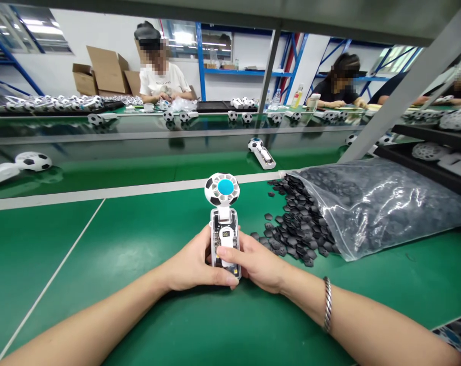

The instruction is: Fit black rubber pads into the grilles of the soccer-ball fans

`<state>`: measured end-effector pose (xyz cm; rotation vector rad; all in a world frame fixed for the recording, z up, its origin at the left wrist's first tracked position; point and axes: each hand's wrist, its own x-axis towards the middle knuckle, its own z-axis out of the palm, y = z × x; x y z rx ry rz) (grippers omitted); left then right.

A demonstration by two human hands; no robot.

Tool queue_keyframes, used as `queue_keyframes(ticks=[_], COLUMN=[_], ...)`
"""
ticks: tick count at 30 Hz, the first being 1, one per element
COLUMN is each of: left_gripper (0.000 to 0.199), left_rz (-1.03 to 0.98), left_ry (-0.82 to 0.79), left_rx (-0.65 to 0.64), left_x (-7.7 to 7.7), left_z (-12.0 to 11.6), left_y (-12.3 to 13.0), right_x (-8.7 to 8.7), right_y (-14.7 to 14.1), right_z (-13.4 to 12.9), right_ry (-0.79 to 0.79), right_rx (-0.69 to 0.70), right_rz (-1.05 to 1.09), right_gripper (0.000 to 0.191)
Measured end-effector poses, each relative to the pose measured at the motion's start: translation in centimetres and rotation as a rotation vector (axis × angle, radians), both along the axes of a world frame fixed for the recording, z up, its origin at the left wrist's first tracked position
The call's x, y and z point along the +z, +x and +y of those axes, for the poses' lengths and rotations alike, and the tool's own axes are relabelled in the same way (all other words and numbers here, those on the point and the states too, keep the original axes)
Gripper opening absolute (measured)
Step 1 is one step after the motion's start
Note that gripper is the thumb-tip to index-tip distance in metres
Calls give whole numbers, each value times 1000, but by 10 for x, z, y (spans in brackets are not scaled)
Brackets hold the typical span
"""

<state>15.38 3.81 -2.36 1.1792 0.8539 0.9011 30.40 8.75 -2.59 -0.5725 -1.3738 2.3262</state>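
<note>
A handheld fan (225,229) stands upright between my hands, its round soccer-ball head on top with a light blue disc at the centre. Its clear-fronted handle shows a small display and inner parts. My left hand (194,262) is wrapped round the handle's left side, thumb across the bottom front. From the other side my right hand (259,262) grips it, thumb pressed on the white strip below the display. Right of the hands lies a heap of small black pentagon pieces (297,223), spilling from a clear plastic bag (391,203).
Beyond a pale strip, a conveyor belt (157,162) carries more ball-headed fans, one white fan (261,154) ahead and another fan (34,161) at left. Black trays (409,160) on a rack stand at right. Co-workers (165,81) sit across the line.
</note>
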Motion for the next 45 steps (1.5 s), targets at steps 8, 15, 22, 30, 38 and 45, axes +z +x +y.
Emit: queue_keyframes(ticks=[8,15,22,30,38,45], left_gripper=[67,93,133,128,130,121], left_rz=[4,56,76,72,59,104], left_ry=[3,98,99,89,49,137], left_rx=[-11,116,51,134,178,224], left_x=[-2,-4,-1,-3,-3,-1], left_z=[0,-3,-6,-6,-6,-7], left_y=[-1,2,8,9,8,10], right_x=[-1,0,-5,-5,-7,-5], right_y=[0,0,-1,-1,0,-1], right_z=[0,0,4,6,6,5], right_ry=[-14,-18,-155,-212,-224,-225], right_rx=[-3,-10,-34,-46,-35,-30], right_rz=[-16,6,12,11,68,76], right_gripper=[35,36,39,38,37,37])
